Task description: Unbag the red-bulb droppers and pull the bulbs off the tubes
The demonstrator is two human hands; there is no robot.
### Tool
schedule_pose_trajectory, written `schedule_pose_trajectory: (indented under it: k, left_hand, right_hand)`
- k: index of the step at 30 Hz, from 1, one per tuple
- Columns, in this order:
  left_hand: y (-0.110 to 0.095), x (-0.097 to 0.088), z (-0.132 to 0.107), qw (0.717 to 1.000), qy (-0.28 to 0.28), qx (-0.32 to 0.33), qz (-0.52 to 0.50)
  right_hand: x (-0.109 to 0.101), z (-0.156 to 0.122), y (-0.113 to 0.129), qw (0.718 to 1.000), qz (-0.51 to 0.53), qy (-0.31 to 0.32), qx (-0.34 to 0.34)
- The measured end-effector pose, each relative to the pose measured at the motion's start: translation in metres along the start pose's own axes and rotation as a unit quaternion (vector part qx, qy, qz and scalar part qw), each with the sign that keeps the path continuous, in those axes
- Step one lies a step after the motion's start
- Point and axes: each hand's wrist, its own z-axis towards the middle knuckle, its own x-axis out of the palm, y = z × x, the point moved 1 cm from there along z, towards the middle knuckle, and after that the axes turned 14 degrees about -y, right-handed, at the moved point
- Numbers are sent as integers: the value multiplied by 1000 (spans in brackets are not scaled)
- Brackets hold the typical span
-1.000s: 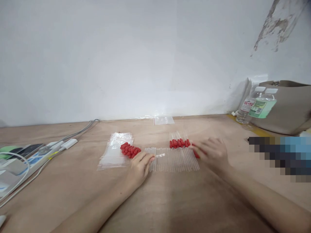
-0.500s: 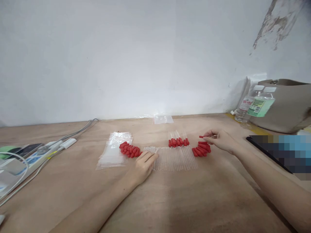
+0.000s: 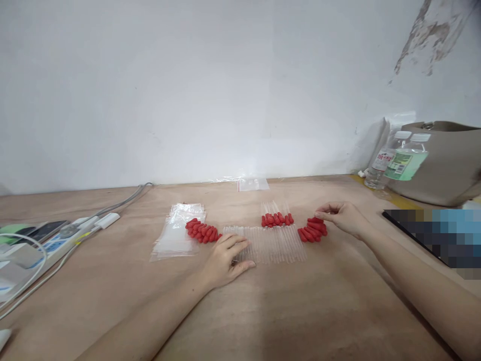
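A row of clear thin tubes (image 3: 276, 244) lies side by side on the wooden table (image 3: 263, 311). My left hand (image 3: 225, 256) rests on the row's left end, fingers stretched flat over the tubes and thumb at the near edge. One heap of red rubber caps (image 3: 202, 232) lies left of the row, another (image 3: 311, 232) to its right. My right hand (image 3: 343, 216) is at the top of the right heap, fingertips pinched on a red cap. Behind the row lie several tubes with red caps fitted (image 3: 276, 219).
A stack of small clear bags (image 3: 176, 239) lies left of the caps, and one more bag (image 3: 253, 184) by the wall. A power strip (image 3: 62, 239), cables and phones sit far left. Two bottles (image 3: 404, 163) and a beige bag (image 3: 449, 165) stand far right.
My left hand held one tube lifted at the row's left end; now it lies flat on the tubes. My right hand moved right off the row, lifted a red cap, then lowered to the heap.
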Motion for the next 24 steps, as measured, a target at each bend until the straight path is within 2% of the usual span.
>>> schedule_pose_trajectory:
  k: [2,5,9,12,15,18,24]
  left_hand:
    - [-1,-1,1,1000,0,1,20]
    - [-1,-2,1,999,-6,6,35]
    - [1,0,0,999,-17,13,44]
    - [2,0,0,999,-23,15,45]
    - [1,0,1,998,-32,18,44]
    - [1,0,1,998,-34,18,47]
    - [2,0,0,998,-42,21,50]
  right_hand:
    - [1,-1,-1,1000,14,7,1]
    - [-2,-1,1,999,-39,2,3]
    - [-6,-1,8,994,-99,-50,-2]
    - [-1,-4,21,988,-138,-70,-32]
    - [13,-6,38,972,-225,-23,-63]
    - [33,-1,54,954,-296,5,-50]
    - [68,24,56,951,-306,49,7]
